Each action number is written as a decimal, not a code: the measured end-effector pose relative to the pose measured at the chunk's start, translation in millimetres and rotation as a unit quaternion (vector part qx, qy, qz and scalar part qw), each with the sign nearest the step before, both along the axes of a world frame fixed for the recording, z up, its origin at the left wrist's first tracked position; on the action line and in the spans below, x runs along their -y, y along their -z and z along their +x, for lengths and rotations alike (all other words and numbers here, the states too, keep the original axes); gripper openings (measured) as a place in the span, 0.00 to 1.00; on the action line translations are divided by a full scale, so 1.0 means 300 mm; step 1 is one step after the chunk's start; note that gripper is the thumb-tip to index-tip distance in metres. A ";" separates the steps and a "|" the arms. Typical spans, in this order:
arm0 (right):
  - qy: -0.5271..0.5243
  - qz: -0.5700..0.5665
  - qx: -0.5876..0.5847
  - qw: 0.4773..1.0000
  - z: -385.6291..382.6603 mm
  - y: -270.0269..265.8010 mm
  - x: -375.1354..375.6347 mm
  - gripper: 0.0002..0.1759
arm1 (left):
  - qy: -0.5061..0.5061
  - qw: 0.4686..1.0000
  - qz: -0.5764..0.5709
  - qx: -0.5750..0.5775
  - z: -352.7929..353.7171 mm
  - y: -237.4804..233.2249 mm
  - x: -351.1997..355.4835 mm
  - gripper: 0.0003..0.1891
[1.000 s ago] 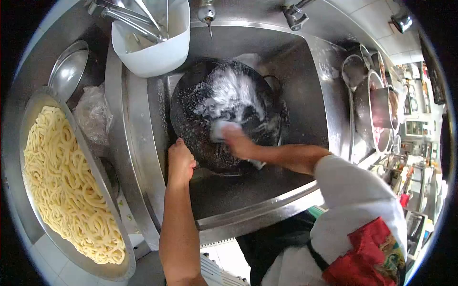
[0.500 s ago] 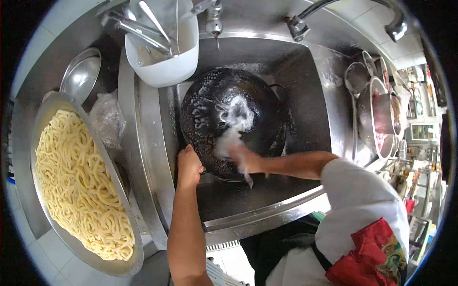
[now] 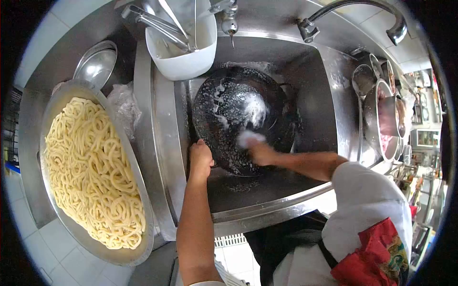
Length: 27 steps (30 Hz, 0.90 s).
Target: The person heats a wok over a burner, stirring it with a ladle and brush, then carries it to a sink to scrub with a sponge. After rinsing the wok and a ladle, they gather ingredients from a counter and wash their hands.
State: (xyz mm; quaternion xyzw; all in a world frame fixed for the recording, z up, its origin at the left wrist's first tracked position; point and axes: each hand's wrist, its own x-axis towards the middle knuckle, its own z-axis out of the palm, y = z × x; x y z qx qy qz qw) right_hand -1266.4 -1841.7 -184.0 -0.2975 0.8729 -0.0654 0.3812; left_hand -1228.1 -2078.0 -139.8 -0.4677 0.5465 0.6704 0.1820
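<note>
A black wok (image 3: pixel 224 152), wet and streaked with white suds, lies in the steel sink (image 3: pixel 312 119) with its hollow facing up. My left hand (image 3: pixel 200 159) is closed on the wok's near-left edge; its grip hides whatever handle may be there. Inside the wok, my right hand (image 3: pixel 263 153) presses a white cloth (image 3: pixel 250 139) against the lower middle of the surface. Motion blurs the cloth and the fingers. A thick patch of foam (image 3: pixel 255 108) sits just beyond the cloth.
To the left stands a big metal bowl (image 3: pixel 145 238) of thick noodles (image 3: pixel 95 176). A white tub (image 3: pixel 183 66) of utensils occupies the sink's back-left corner. Faucets (image 3: pixel 230 24) overhang the back. Ladles (image 3: pixel 363 81) and metal bowls (image 3: pixel 369 114) line the right side.
My right hand has swept the cloth across the wok, spreading the suds into scattered streaks. My left hand keeps its hold on the edge. The whole view has shifted slightly.
</note>
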 end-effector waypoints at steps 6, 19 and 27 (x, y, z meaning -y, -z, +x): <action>0.081 -0.332 -0.401 0.850 -0.465 0.319 0.431 0.33 | 0.043 0.999 -0.004 -0.007 -0.004 -0.002 0.010 0.18; 0.037 -0.258 -0.090 0.961 -0.054 0.384 0.115 0.25 | 0.036 0.999 -0.006 -0.022 0.010 0.009 0.004 0.19; 0.044 -0.195 -0.243 0.949 0.106 0.389 -0.007 0.28 | 0.028 0.996 -0.058 0.059 0.028 0.020 0.002 0.18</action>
